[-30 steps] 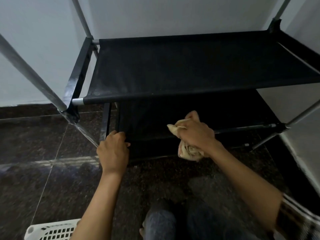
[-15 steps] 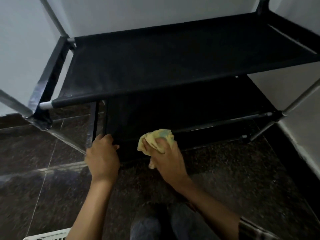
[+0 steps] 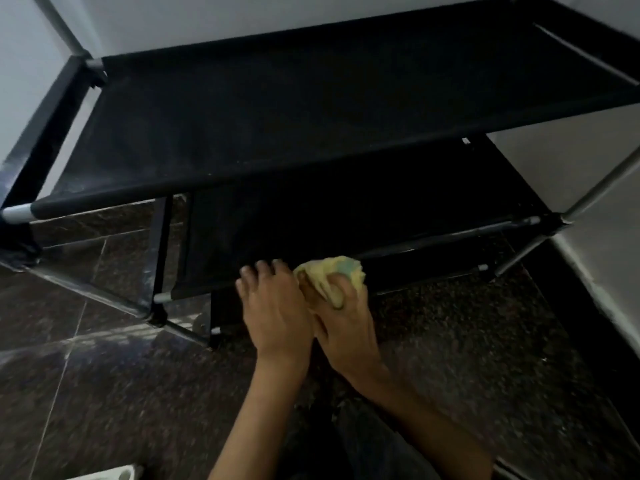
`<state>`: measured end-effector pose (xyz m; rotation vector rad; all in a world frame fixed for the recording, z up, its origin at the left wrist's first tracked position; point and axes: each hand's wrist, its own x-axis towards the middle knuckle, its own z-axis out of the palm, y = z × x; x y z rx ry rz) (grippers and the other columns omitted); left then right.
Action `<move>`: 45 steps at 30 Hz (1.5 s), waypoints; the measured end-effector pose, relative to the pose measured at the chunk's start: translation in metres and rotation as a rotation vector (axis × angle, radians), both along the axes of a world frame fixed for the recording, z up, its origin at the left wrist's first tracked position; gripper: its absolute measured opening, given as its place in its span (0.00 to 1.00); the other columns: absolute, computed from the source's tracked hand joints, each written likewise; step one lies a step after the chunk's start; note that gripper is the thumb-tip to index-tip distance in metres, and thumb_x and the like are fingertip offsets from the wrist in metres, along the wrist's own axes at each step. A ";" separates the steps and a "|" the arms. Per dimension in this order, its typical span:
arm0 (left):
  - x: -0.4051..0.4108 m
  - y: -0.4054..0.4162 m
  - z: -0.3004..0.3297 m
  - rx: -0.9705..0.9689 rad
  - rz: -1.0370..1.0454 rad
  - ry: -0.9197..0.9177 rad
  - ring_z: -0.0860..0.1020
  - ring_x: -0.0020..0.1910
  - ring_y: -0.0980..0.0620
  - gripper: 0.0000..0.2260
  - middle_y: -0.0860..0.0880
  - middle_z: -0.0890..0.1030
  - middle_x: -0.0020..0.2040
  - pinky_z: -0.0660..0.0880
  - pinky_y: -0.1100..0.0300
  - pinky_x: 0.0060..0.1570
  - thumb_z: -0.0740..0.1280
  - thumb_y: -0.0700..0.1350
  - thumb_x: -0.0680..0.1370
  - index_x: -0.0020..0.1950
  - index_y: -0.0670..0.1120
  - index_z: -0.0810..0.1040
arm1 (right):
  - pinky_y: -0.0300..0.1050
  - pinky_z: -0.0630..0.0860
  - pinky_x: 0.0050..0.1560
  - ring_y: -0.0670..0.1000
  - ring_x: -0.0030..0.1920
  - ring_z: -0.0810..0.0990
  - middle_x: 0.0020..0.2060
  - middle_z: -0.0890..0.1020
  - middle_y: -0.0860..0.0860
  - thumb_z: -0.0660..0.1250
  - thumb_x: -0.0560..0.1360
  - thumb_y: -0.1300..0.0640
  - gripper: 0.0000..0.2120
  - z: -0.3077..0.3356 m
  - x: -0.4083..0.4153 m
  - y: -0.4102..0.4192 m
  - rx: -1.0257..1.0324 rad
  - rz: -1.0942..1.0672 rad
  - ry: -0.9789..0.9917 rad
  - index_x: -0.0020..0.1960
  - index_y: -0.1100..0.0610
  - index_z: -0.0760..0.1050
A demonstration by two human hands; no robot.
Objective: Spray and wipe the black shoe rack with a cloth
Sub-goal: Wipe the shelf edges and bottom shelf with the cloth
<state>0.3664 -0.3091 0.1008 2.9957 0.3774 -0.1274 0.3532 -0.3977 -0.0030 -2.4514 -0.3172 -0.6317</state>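
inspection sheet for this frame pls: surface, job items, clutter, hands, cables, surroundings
Surface: dark speckled tiled floor, streaky sheen on the left.
Job's things: black shoe rack, fabric shelves bare; yellow cloth at the lower shelf's front edge. Spray bottle: nothing seen.
Clutter: white basket corner at bottom edge.
Hands: left hand fingers rest on the lower shelf's front edge; right hand grips the cloth.
Cables: nothing seen.
Surroundings: white wall behind and right of the rack.

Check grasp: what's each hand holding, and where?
Right hand grips the bunched cloth around its middle. Left hand holds nothing; its fingers rest on the lower shelf's front edge.
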 end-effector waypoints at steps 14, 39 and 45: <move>0.008 0.012 -0.016 -0.306 -0.062 -0.289 0.78 0.54 0.45 0.13 0.46 0.82 0.54 0.71 0.55 0.44 0.63 0.39 0.78 0.61 0.49 0.79 | 0.47 0.75 0.49 0.60 0.56 0.74 0.63 0.68 0.56 0.57 0.71 0.52 0.24 0.029 -0.005 -0.014 0.184 -0.207 0.140 0.67 0.47 0.73; 0.010 0.011 -0.024 -0.201 -0.121 -0.271 0.76 0.58 0.38 0.17 0.47 0.82 0.55 0.75 0.46 0.48 0.63 0.30 0.75 0.60 0.45 0.80 | 0.50 0.76 0.47 0.61 0.52 0.71 0.57 0.66 0.53 0.60 0.72 0.55 0.20 -0.018 0.012 -0.074 0.148 -0.450 -0.037 0.62 0.51 0.78; 0.012 0.011 -0.024 -0.200 -0.132 -0.259 0.77 0.53 0.41 0.19 0.46 0.82 0.53 0.73 0.52 0.44 0.63 0.28 0.73 0.60 0.44 0.79 | 0.49 0.71 0.53 0.57 0.52 0.70 0.55 0.66 0.54 0.61 0.72 0.55 0.19 -0.012 -0.004 -0.049 0.199 -0.330 -0.134 0.63 0.49 0.73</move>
